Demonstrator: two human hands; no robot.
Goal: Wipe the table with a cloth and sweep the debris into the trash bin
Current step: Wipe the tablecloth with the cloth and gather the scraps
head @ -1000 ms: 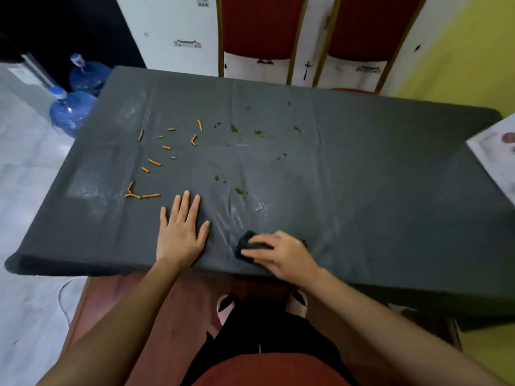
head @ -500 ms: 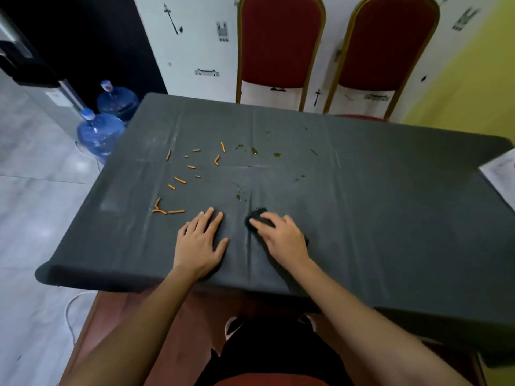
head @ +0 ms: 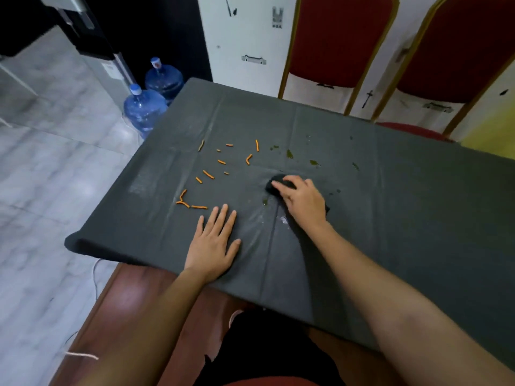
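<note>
The right hand (head: 302, 200) now presses the dark cloth (head: 276, 185) farther out on the table (head: 404, 218) than a second ago (then near the front edge), close to the green spills (head: 289, 154), leaving a damp streak (head: 278, 218) behind.

Grey marble floor (head: 50, 168), two red chairs (head: 340, 37) against white wall (head: 245, 32).

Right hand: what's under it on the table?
A dark cloth pressed flat under the right hand, bunched out past the fingers. Whether any green bits lie beneath the cloth cannot be seen; it covers that patch of the table.
</note>
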